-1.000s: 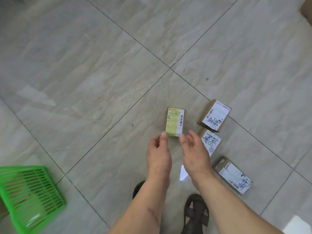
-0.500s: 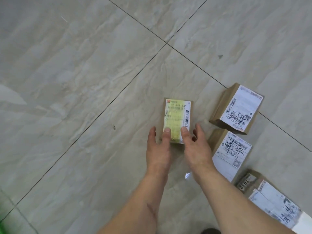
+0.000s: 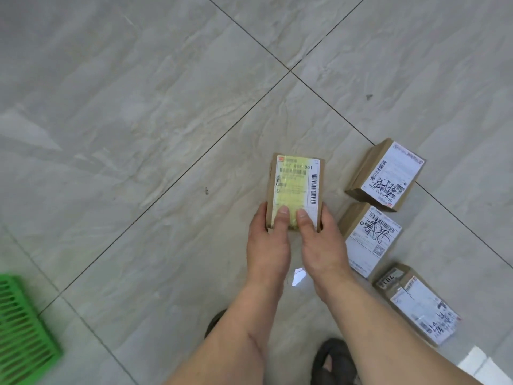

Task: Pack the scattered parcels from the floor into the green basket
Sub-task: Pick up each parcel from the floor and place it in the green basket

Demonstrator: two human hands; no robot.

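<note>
Between the two hands sits one yellow-labelled parcel, its near end gripped from both sides: the left hand has its thumb pressed on the label and its fingers down the left edge, and the right hand mirrors it on the right edge. Whether the parcel is lifted or rests on the floor cannot be told.

Just right of the right hand lie three more parcels with white labels, so four parcels in all. The far parcel lies beyond the hand, the middle parcel just beside it, and the near parcel by the right forearm. They lie close in a row; whether they touch cannot be told.

Well to the left of the left hand, and nearer the person, one green basket shows only a slatted corner.

The floor is large grey marbled tiles with dark grout lines crossing beyond the hands. Below the forearms two dark sandals show.
</note>
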